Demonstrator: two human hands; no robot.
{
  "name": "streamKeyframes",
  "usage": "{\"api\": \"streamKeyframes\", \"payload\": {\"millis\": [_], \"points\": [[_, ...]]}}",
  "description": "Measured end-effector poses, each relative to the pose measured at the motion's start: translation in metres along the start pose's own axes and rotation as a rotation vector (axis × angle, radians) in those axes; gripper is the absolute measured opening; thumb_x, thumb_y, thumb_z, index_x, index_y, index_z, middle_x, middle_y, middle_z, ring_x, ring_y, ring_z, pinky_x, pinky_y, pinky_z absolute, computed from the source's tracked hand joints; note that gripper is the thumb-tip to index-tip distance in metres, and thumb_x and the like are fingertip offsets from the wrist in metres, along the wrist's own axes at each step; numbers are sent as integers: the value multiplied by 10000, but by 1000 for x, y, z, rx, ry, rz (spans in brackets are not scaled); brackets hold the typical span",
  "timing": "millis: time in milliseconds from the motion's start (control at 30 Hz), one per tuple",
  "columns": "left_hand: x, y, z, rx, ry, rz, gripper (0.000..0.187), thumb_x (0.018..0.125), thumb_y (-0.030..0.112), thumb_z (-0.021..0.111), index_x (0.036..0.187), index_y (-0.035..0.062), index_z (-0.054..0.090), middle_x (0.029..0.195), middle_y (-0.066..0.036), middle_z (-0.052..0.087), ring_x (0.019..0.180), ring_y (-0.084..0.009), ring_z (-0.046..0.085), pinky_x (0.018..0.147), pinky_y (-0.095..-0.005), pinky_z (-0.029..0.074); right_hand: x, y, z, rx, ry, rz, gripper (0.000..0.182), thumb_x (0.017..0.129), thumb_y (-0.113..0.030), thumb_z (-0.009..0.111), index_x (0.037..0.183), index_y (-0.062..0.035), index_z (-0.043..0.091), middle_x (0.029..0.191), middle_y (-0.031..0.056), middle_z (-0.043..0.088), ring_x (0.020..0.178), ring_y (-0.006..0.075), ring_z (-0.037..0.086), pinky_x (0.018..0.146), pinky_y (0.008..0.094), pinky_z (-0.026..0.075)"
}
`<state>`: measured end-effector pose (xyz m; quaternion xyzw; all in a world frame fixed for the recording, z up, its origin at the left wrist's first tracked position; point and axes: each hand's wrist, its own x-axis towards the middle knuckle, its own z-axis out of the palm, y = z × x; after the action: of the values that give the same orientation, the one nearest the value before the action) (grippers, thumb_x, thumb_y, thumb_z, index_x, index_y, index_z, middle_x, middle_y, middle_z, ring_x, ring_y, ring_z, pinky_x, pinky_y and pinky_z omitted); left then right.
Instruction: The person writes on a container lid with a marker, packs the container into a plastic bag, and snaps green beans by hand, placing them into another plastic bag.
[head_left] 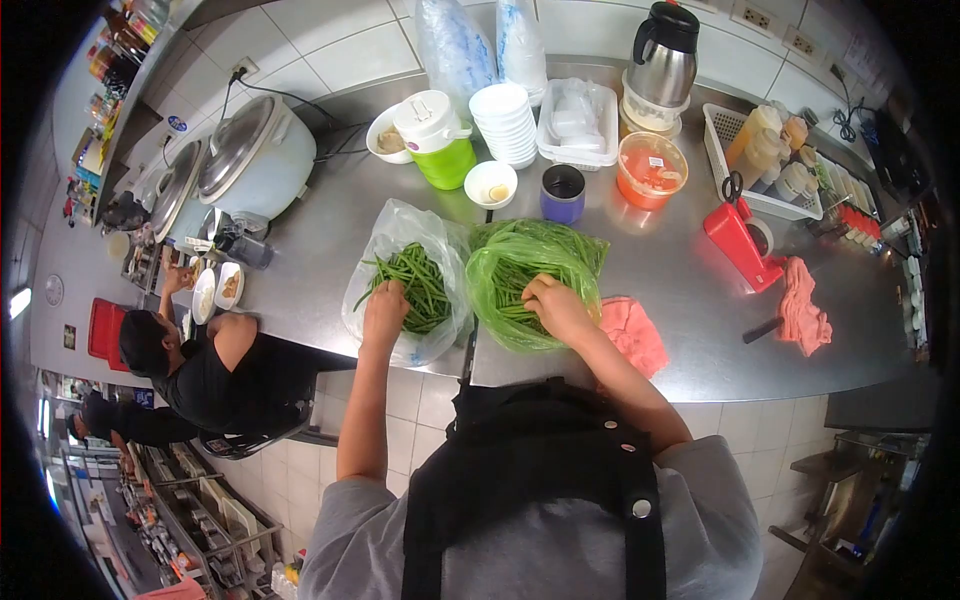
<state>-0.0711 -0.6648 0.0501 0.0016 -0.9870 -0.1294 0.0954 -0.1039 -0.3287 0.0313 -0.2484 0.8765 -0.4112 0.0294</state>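
Note:
Two plastic bags of green beans stand side by side at the front of the steel counter. In the clear bag [372,250], cut green beans [425,285] lie heaped, and my left hand [388,305] is among them with its fingers bunched on some beans. The green bag [495,255] holds longer green beans [505,300]. My right hand [553,303] reaches into its mouth, fingers pinched together on beans. The fingertips of both hands are partly hidden. A pink cloth [633,335] lies beside the green bag, below my right forearm.
Behind the bags stand a small white bowl [491,185], a purple cup [563,193], a green-and-white jug [438,140] and an orange-filled tub [652,170]. A red tape dispenser [740,245] is on the right. At the left, a seated person [235,370] works near rice cookers [255,160].

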Motion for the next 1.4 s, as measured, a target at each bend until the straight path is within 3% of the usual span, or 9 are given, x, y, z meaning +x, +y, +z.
{"api": "streamKeyframes", "payload": {"millis": [167,367,500,767,1067,1167,1267,1333,1400], "points": [[-2,-6,-1,-51,35,-43,123,814,32,595,929,-3,573,905,-199,617,895,-395,594,771,-479,484,-2,-12,-7,35,109,-58,133,890,-137,632,996,-56,636,991,104,633,933,326,624,772,427,503],[0,45,-39,-78,367,-188,97,887,54,614,956,-1,653,887,-179,645,802,-338,627,706,-408,510,-5,-35,-25,96,172,-116,134,898,-149,634,1008,-79,666,964,84,635,910,309,623,764,403,507],[1,107,-49,-643,158,36,125,862,51,687,962,-25,690,886,-140,691,724,-221,656,656,-292,501,-3,-44,-29,28,205,-188,126,888,-148,644,992,-86,681,944,68,625,918,281,619,755,396,510],[6,146,-34,-651,-129,194,180,856,60,694,1024,-3,684,871,-135,671,762,-217,667,684,-310,513,-8,-52,-40,-188,217,-236,200,797,-77,653,995,-82,684,898,63,584,908,250,603,752,379,508],[17,152,-31,-693,-261,251,99,832,43,689,877,-35,649,802,-131,647,704,-198,636,652,-303,505,-7,-50,-46,-261,213,-283,255,750,-27,608,996,-70,658,912,73,556,938,257,589,753,390,502],[15,156,-21,-703,-235,212,72,828,34,684,844,-16,635,798,-92,656,676,-161,602,636,-287,480,-5,-43,-38,-174,206,-223,208,793,-33,620,995,-64,656,906,88,594,870,272,611,734,371,506],[15,150,1,-1087,-218,-17,35,826,28,636,838,-4,634,791,-29,647,699,-108,597,670,-273,483,-4,-32,-32,347,238,-42,101,928,-137,613,985,-64,653,905,46,642,748,159,594,697,294,500],[16,151,1,-1358,-247,-156,64,875,63,638,904,8,655,828,8,647,785,-76,586,741,-252,476,-3,-25,-36,975,102,289,132,979,-159,583,1037,-46,621,926,36,661,731,81,562,687,235,478],[13,156,1,-1340,-325,-180,116,910,112,628,934,4,662,855,-9,658,818,-88,588,782,-258,468,-3,-24,-40,1036,151,270,160,991,-170,572,1064,-33,608,918,32,658,741,69,563,686,228,483]]}}
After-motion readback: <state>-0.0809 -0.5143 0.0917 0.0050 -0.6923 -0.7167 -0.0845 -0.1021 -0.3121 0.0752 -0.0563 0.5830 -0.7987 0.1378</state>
